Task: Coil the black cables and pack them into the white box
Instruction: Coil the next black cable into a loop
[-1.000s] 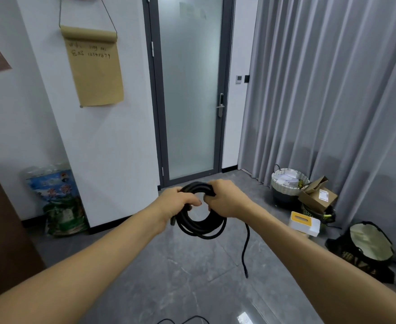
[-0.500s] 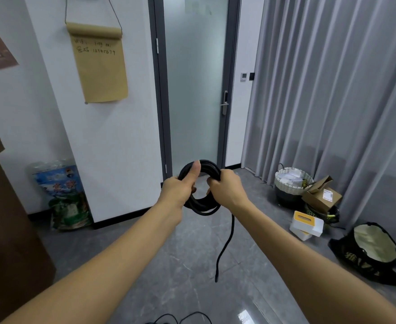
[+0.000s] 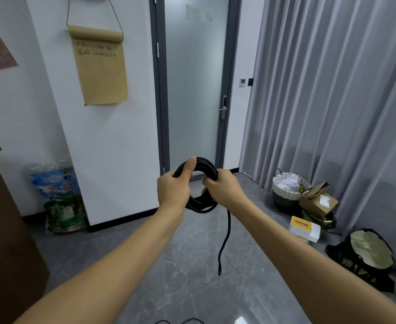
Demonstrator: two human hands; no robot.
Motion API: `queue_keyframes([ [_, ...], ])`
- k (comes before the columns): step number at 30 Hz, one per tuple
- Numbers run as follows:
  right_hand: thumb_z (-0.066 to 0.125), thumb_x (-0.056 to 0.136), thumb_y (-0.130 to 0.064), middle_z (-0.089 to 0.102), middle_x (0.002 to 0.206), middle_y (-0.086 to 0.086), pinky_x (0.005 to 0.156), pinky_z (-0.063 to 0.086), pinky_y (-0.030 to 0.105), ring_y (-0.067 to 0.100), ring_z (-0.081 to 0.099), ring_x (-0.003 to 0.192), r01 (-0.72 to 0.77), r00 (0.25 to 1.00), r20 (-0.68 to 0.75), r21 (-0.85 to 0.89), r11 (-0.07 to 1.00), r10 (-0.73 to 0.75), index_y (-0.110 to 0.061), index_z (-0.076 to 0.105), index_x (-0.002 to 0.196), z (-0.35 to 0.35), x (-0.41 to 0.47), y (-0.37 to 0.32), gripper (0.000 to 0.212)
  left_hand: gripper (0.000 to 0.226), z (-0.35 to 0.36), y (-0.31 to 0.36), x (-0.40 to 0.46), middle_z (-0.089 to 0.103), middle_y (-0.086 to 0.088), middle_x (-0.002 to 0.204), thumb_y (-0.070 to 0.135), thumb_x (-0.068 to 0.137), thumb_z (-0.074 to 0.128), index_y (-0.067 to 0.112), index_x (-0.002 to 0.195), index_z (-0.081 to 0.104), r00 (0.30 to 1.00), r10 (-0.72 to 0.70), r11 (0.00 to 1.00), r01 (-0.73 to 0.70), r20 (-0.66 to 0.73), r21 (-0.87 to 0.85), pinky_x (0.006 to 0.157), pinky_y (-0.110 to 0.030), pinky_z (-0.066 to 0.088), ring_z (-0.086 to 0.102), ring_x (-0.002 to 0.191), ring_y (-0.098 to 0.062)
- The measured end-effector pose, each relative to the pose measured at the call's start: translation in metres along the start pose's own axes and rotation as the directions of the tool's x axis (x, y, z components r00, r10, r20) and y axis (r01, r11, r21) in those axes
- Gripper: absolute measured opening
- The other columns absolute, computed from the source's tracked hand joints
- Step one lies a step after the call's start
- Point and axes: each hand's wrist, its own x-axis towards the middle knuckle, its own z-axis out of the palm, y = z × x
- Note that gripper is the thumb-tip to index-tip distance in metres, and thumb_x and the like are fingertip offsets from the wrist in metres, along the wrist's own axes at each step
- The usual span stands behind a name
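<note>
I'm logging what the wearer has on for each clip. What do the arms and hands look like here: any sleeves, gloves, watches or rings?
Both forearms are bare up to the frame edge, with no sleeves in view. The left hand and right hand wear no gloves. No watch, bracelet or ring shows on the wrists or the visible fingers.

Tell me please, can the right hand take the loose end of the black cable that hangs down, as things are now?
Probably not at once. The right hand grips the black cable coil together with the left hand, so its fingers are busy. The loose end hangs free below with nothing around it, so letting go first should allow it.
</note>
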Motion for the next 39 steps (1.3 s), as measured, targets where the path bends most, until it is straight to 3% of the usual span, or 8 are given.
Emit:
queue_keyframes([
  [5,0.052,0.088,-0.054,0.06,0.096,-0.004,0.073,0.045,0.024,0.008,0.058,0.086,0.102,0.991,0.078,0.127,0.987,-0.112,-0.017,0.054,0.113,-0.018,0.003,-0.004,0.045,0.042,-0.015,0.0,0.006,0.057,0.004,0.064,0.052,0.081,0.063,0.012,0.069,0.063,0.999,0.042,0.999,-0.042,0.014,-0.007,0.059,-0.023,0.04,0.049,0.061,-0.012],
  [12,0.058,0.091,-0.021,0.052,0.094,0.001,0.076,0.039,0.02,0.017,0.05,0.087,0.33,0.937,-0.1,-0.074,0.941,-0.336,-0.015,0.072,0.092,-0.029,0.023,-0.002,0.015,0.041,-0.021,0.0,0.007,0.048,0.015,0.036,0.05,0.081,0.061,0.011,0.068,0.063,0.991,0.082,0.995,-0.074,0.107,-0.073,0.061,-0.027,0.038,0.047,0.054,-0.01],
  [15,0.057,0.092,-0.014,0.062,0.092,0.012,0.084,0.05,0.038,0.025,0.058,0.087,0.287,0.955,-0.042,-0.102,0.953,-0.292,-0.009,0.073,0.1,-0.021,0.026,0.0,0.018,0.045,-0.02,0.001,0.007,0.048,0.014,0.036,0.047,0.083,0.06,0.011,0.057,0.053,0.986,0.116,0.99,-0.105,0.124,-0.092,0.058,-0.025,0.038,0.049,0.045,-0.002],
  [19,0.05,0.096,-0.012,0.068,0.079,0.019,0.081,0.057,0.03,0.008,0.06,0.067,0.158,0.979,0.13,0.023,0.987,-0.16,0.003,0.069,0.097,-0.022,0.022,-0.005,0.025,0.048,-0.022,-0.004,0.008,0.04,0.011,0.04,0.047,0.081,0.059,0.008,0.059,0.045,0.978,0.149,0.986,-0.135,0.145,-0.097,0.056,-0.026,0.035,0.047,0.038,0.003],
  [21,0.044,0.099,-0.017,0.065,0.091,0.031,0.081,0.057,0.032,0.016,0.064,0.074,0.045,0.973,0.21,0.244,0.969,-0.098,0.012,0.063,0.096,-0.023,0.018,-0.009,0.035,0.049,-0.023,-0.004,0.01,0.041,0.012,0.04,0.051,0.079,0.059,0.005,0.064,0.051,0.977,0.158,0.985,-0.146,0.142,-0.094,0.057,-0.026,0.035,0.047,0.038,0.003],
  [24,0.04,0.099,-0.03,0.069,0.088,0.016,0.073,0.055,0.023,0.02,0.069,0.082,-0.164,0.935,0.353,0.523,0.837,-0.037,0.002,0.065,0.1,-0.025,0.011,-0.014,0.041,0.048,-0.023,-0.003,0.013,0.044,0.015,0.035,0.048,0.083,0.058,0.002,0.071,0.057,0.98,0.155,0.986,-0.147,0.123,-0.078,0.056,-0.023,0.036,0.047,0.039,0.002],
  [29,0.068,0.082,-0.009,0.069,0.087,0.013,0.069,0.053,0.017,0.017,0.068,0.078,-0.066,0.938,0.334,0.436,0.897,-0.094,-0.008,0.068,0.087,-0.015,0.005,-0.015,0.006,0.043,-0.023,-0.004,0.013,0.045,0.012,0.04,0.047,0.083,0.06,0.014,0.057,0.052,0.971,0.218,0.975,-0.222,0.097,0.026,0.055,-0.024,0.036,0.046,0.044,-0.004],
  [39,0.065,0.062,-0.006,0.049,0.057,0.003,0.063,0.044,0.024,0.015,0.052,0.057,-0.286,0.853,0.516,0.576,0.766,-0.07,-0.006,0.056,0.074,-0.008,0.001,0.001,0.014,0.08,-0.025,-0.006,0.011,0.054,-0.016,0.061,0.068,0.064,0.054,-0.011,0.077,0.06,0.921,0.344,0.907,-0.376,0.185,0.187,0.057,-0.032,0.04,0.048,0.058,-0.026],
])
